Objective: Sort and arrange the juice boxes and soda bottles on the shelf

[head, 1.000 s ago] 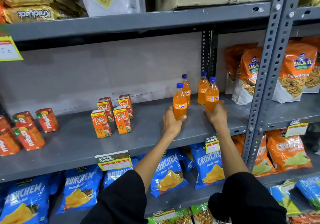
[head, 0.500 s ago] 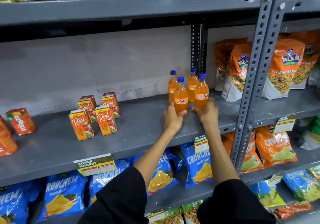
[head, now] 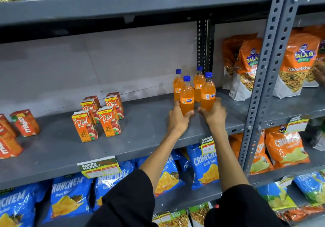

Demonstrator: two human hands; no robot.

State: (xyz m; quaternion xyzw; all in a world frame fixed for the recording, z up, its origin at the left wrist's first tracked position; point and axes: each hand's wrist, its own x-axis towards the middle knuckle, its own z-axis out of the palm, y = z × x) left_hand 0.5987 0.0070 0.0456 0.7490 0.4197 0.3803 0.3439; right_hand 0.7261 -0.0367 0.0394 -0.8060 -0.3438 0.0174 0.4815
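Several orange Fanta bottles with blue caps stand clustered on the grey middle shelf (head: 140, 139). My left hand (head: 178, 121) grips the base of the front left bottle (head: 187, 97). My right hand (head: 215, 116) wraps the base of the front right bottle (head: 208, 93). Two more bottles (head: 198, 83) stand right behind them. To the left, several orange Real juice boxes (head: 95, 116) stand upright in a tight square. Red Maaza juice boxes (head: 24, 123) sit at the far left of the same shelf.
A perforated grey upright (head: 260, 79) stands just right of the bottles. Beyond it are orange Balaji snack bags (head: 295, 63). Blue Crunchem chip bags (head: 204, 167) fill the shelf below. Price tags (head: 99, 167) hang on the shelf's front edge. Another person's hand (head: 320, 73) shows at the right edge.
The front two bottles were apart a second ago; my hands have slid them together and back against the rear pair. The camera has moved closer and shifted left.
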